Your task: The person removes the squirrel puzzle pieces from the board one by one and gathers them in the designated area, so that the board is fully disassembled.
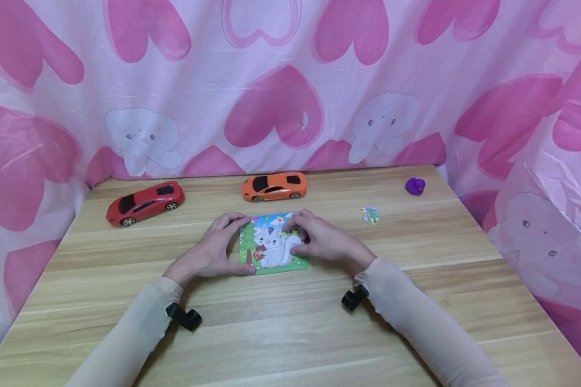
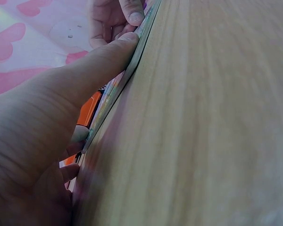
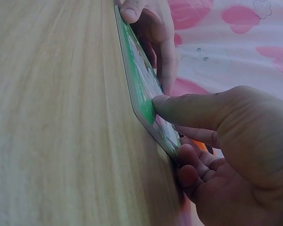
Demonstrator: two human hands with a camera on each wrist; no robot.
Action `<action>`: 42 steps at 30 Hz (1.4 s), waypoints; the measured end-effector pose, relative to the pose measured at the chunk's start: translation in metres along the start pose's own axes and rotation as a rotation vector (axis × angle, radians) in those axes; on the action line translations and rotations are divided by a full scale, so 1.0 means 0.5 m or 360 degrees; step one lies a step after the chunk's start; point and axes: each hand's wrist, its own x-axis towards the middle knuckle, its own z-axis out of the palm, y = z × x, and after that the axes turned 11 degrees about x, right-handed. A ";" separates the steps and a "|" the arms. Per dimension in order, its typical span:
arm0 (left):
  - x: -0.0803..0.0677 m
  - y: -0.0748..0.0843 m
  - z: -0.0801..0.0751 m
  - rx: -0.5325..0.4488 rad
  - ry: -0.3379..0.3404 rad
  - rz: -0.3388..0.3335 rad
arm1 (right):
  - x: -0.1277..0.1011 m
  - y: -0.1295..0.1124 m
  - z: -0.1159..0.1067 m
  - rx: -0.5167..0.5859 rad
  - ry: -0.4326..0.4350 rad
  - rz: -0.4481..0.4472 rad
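At far left the red car [image 1: 145, 204] stands toward the back of the bench [image 1: 271, 333], well apart from the work. Next comes the left hand [image 1: 208, 251], clamped on the puzzle [image 1: 272, 252] at its left side: the thumb presses the near left corner, the fingers reach the far left corner. The puzzle lies at the middle of the bench, between the hands, flat or nearly so, its picture of a white animal facing up. Behind it, near the curtain [image 1: 271, 27], stands the orange car [image 1: 274, 187].

The right hand [image 1: 330, 241] grips the puzzle's right side, thumb on its face and fingers curled at the edge; whether a loose piece is pinched there cannot be told. Farther right, a small cluster of pieces [image 1: 370, 215] lies apart on the bench, and beyond it sits the purple duck [image 1: 415, 186].

The puzzle looks mostly put together, the animal nearly whole. The cluster is not yet in place and seems to be what is left. Any gap it would fill is probably at the far right, where the right hand hides much of the surface.
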 end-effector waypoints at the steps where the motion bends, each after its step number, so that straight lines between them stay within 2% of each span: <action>1: 0.000 0.000 0.000 -0.0001 0.0000 0.0000 | 0.000 0.000 0.000 0.0003 0.0000 0.0001; 13: 0.000 0.001 -0.001 -0.0003 0.0001 -0.0011 | 0.000 0.002 -0.002 0.0016 0.0030 0.0027; 42: 0.000 0.003 -0.002 0.0020 -0.0014 -0.0014 | -0.001 0.000 -0.011 0.0020 0.0074 -0.0019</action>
